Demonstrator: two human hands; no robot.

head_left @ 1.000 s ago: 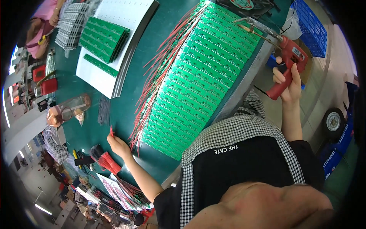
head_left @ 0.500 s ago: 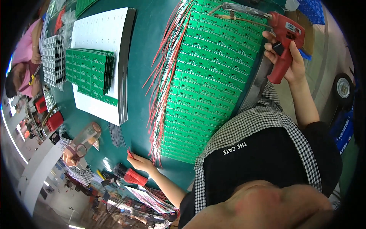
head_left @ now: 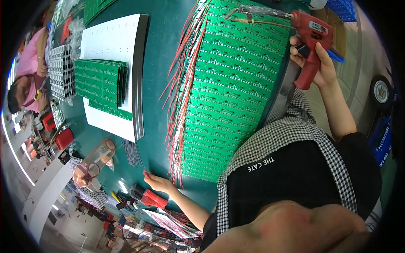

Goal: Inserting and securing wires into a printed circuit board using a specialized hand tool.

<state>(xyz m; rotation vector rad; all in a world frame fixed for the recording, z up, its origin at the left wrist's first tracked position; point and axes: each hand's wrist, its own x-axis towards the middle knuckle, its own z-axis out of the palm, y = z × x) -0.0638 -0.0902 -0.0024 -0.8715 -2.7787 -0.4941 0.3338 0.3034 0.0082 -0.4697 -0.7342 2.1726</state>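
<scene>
- The right hand (head_left: 322,69) is wrapped around the grip of a red soldering gun (head_left: 313,31), whose metal tip reaches over the far end of the green circuit boards (head_left: 236,95).
- Those boards lie in rows on the table (head_left: 159,80), in front of the apron, with loose red wires (head_left: 179,137) fanning out along their left edge.
- The left hand (head_left: 158,184) has its fingertips together on a small red piece (head_left: 146,174), perhaps a wire end, though it is too small here to be sure.
- Just beside that hand lie a bundle of grey wires (head_left: 133,152) and a bundle of red wires (head_left: 153,199).
- Compared with a second ago, the view has swung, so the stacked green panels (head_left: 99,84) and the white sheets (head_left: 110,33) appear turned.
- Both hands keep their holds and the rows look undisturbed; the shift seems mostly the head's, leaving the work as it stood.
</scene>
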